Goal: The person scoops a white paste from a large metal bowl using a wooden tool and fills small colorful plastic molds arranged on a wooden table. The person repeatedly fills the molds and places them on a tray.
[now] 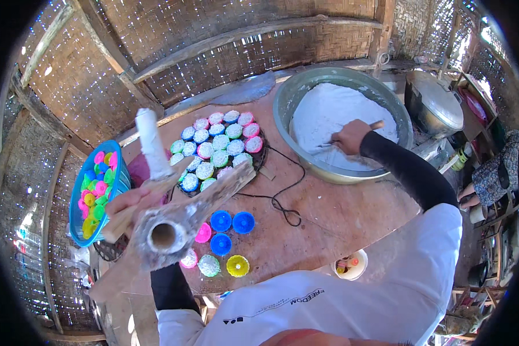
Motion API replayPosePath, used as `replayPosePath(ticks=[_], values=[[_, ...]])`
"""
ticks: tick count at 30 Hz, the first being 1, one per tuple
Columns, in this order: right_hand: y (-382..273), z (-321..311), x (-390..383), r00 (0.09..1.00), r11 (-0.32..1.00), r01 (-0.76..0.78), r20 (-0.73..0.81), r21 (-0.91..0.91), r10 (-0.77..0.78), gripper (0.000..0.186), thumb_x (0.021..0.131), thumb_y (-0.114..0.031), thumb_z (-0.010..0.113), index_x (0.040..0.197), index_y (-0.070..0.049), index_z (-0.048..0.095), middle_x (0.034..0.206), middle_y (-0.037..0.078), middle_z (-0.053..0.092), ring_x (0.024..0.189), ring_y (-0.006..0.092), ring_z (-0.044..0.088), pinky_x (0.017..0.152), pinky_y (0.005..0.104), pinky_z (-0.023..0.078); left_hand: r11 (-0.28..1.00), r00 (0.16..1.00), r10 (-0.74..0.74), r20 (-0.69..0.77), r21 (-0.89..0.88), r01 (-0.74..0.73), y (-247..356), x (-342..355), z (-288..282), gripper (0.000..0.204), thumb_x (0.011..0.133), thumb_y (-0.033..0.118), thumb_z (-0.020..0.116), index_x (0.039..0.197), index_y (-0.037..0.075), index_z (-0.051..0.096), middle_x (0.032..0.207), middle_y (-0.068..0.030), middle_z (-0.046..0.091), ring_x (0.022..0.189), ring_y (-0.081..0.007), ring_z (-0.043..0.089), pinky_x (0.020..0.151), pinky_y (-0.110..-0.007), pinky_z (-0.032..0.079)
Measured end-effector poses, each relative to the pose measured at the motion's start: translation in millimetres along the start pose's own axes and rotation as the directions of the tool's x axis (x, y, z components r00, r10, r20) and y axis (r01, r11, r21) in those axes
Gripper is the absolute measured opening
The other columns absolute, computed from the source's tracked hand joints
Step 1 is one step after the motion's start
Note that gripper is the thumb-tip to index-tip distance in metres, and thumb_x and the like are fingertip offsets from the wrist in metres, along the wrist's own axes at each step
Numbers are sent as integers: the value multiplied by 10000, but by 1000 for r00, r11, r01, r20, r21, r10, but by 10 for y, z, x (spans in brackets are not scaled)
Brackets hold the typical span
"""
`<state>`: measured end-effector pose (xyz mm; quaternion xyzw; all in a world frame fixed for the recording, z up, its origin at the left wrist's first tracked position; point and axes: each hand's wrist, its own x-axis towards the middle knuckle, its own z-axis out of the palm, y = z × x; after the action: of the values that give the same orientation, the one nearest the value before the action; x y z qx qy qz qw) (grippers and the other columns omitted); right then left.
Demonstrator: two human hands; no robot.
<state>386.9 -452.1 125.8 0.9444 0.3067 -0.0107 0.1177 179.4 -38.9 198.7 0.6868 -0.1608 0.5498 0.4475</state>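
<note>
My left hand (124, 203) is closed around a rough wooden tool (213, 193), its fingers partly hidden behind the wood. This tool has a round, powder-coated hole facing up, and a white tube (151, 144) rises beyond it. My right hand (352, 137) grips a short wooden handle (377, 125) over white powder (328, 115) in a large metal basin (284, 130); the handle's other end is hidden. Between the hands stand many small coloured cups (219, 158) filled with white, crumbly powder. Nearer me are blue cups (243, 222), a pink one and a yellow one (237, 266).
At the left, a blue basket (78, 199) holds bright plastic cups. A black cord (279, 203) lies across the wooden table (340, 213). By the near edge is a white bucket (357, 266). A lidded metal pot (438, 101) and another person (496, 161) are at the right.
</note>
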Motion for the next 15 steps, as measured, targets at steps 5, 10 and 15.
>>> replayPosePath(ticks=[5,10,15], values=[[64,-449,-725,993,992,-109,-43,58,112,192,800,-287,524,922,-198,643,702,93,631,647,306,608,573,441,454,990,993,89,82,101,-97,-92,-115,203,319,702,137,715,956,42,547,908,-78,554,867,-210,572,807,-355,481],[-223,-1200,-1128,979,607,18,-138,794,153,261,883,-285,488,957,-78,628,571,22,512,488,142,489,452,277,376,933,909,57,414,303,-196,-371,-93,570,331,716,158,691,1004,62,556,961,-72,586,910,-198,573,830,-324,463],[-996,-1420,-1051,997,-125,-14,4,992,-83,332,924,-295,461,960,9,590,563,-52,365,451,25,295,377,166,235,917,890,-25,456,364,-161,-254,-11,879,360,723,171,679,1049,68,565,1006,-70,617,940,-189,581,853,-309,446]])
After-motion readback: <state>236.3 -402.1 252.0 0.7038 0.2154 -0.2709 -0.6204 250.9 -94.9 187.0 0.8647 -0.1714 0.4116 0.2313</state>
